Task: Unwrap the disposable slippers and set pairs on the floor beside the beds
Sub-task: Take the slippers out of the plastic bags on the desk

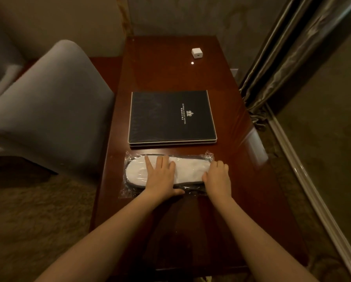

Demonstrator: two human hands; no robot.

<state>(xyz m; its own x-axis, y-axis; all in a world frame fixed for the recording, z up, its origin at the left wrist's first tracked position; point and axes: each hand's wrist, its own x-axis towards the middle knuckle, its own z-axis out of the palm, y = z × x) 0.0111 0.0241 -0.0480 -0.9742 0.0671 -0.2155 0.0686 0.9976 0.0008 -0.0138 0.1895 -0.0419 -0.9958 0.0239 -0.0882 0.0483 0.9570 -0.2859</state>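
A pack of white disposable slippers (189,169) in clear plastic wrap lies sideways on the dark wooden desk (170,74), near its front half. My left hand (160,176) lies flat on the middle of the pack, fingers spread and thumb along its near edge. My right hand (217,176) curls over the pack's right end, fingers bent onto the wrap. The plastic is still sealed around the slippers. No bed shows in this view.
A black hotel folder (172,117) lies just behind the pack. A small white cube (197,52) sits at the desk's far right. A grey upholstered chair (54,106) stands to the left, curtains (282,64) to the right, carpet (38,210) below.
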